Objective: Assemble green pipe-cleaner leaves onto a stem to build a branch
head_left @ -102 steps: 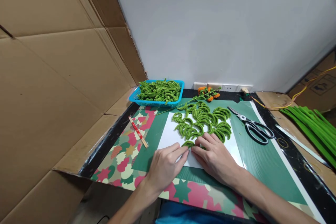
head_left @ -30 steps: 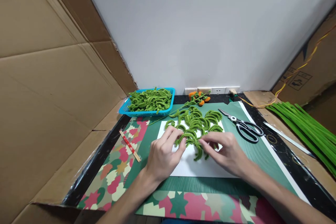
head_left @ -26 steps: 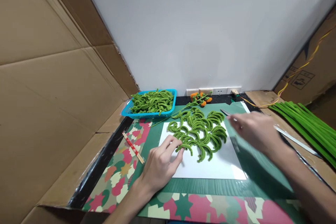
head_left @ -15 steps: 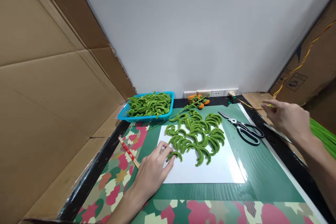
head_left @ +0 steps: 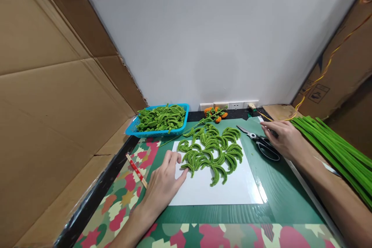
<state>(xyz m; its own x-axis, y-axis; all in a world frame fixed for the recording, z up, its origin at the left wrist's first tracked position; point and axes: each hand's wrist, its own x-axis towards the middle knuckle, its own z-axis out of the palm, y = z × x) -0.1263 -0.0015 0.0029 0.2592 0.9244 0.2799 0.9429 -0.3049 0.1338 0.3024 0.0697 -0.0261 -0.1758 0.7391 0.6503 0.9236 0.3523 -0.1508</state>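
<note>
My left hand (head_left: pixel 164 180) rests at the left edge of a white sheet of paper (head_left: pixel 221 197), fingers and thumb apart. Its fingertips are beside the nearest of several short, curved green chenille stem pieces (head_left: pixel 215 155), which lie in clusters on the sheet and beyond it. Nothing shows in its grasp. Over the handles of black-and-grey scissors (head_left: pixel 266 150), my right hand (head_left: pixel 283 137) hovers with index finger and thumb apart, holding nothing I can see. It partly hides the scissors, whose blades are slightly parted and point to the back left.
A blue basket (head_left: pixel 186 122) of green twisted pieces stands at the back left. Orange flowers on a green stem (head_left: pixel 216 114) lie near wall sockets (head_left: pixel 236 105). Chopsticks (head_left: pixel 136 169) are at left, long green chenille stems (head_left: pixel 331 151) at right. Cardboard (head_left: pixel 58 104) walls the left side.
My right hand has moved left, from beside the long green stems to over the scissors. My left hand has drawn slightly back from the curved piece, which now lies closer to the others.
</note>
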